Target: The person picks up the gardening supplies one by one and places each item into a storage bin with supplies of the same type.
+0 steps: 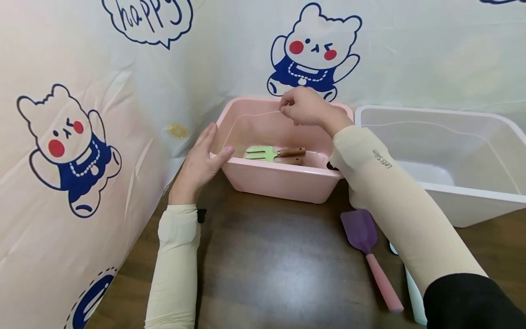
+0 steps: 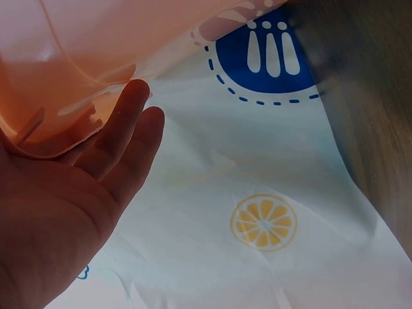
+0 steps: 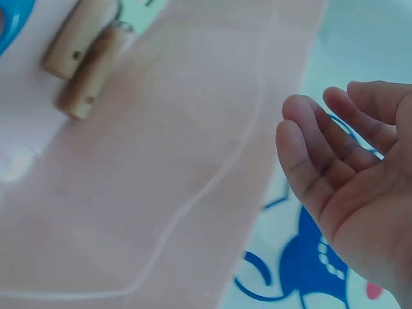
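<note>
My left hand (image 1: 196,162) rests at the near left corner of the pink basin (image 1: 279,171), straight fingers along the left side and thumb over the front rim. In the left wrist view two extended fingers (image 2: 119,138) show beside its wall. My right hand (image 1: 308,107) is above the basin's back rim, fingers loosely bent and holding nothing. Inside the basin lies a light green hand fork (image 1: 263,153) with a wooden handle. A second wooden handle (image 1: 293,160) lies close beside it. The right wrist view shows both handles and part of a blue curved thing (image 3: 13,22).
A white bin (image 1: 472,208) stands right of the basin. On the dark table (image 1: 263,256) lie a purple spatula (image 1: 360,230) with a pink handle and a light blue utensil (image 1: 416,297), partly hidden by the right sleeve. A printed cloth (image 1: 230,50) hangs behind and left.
</note>
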Demonstrator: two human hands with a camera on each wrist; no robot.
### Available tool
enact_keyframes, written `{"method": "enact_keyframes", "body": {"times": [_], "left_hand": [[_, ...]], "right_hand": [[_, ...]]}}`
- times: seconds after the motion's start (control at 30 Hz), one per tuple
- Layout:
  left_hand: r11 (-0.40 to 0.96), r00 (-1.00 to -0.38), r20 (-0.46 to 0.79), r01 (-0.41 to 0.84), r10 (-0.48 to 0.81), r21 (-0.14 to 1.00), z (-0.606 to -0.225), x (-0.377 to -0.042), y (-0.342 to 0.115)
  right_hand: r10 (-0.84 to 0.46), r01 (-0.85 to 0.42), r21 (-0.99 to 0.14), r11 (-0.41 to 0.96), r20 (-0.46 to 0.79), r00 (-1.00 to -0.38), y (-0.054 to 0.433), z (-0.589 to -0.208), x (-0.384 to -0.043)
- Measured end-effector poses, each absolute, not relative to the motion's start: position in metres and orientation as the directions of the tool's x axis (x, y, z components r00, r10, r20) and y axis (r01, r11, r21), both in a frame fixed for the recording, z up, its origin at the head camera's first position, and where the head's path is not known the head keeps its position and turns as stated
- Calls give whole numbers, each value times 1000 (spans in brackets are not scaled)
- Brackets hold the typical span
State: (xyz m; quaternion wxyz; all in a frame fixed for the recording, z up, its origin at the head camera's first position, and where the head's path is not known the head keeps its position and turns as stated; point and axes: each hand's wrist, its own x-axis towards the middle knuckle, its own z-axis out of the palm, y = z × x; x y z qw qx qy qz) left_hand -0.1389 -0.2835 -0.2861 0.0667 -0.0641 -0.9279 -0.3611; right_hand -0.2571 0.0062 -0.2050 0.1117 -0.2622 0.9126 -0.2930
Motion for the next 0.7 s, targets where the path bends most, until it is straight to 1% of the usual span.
{"method": "enact_keyframes", "body": {"times": [0.1,0.23,0.33,0.5,0.7], "left_hand": [[731,-982,173,170,72,661,-287,-139,-283],[731,-984,165,164,71,662,-287,-139,-283],[731,-984,162,162,71,663,-286,-137,-285],[734,-985,161,159,68,660,-286,-136,-285],[732,-984,164,163,72,662,-287,-136,-283]], "right_hand": [[-512,-399,-595,698,-26,-858,11,-188,-251],[-456,-358,-631,688,7,-890,21,-167,-241],[-403,-342,-656,673,63,-913,27,-154,-232],[-348,-367,-634,681,161,-924,46,-137,-223],[-327,-362,-608,707,173,-929,82,-133,-213]]}}
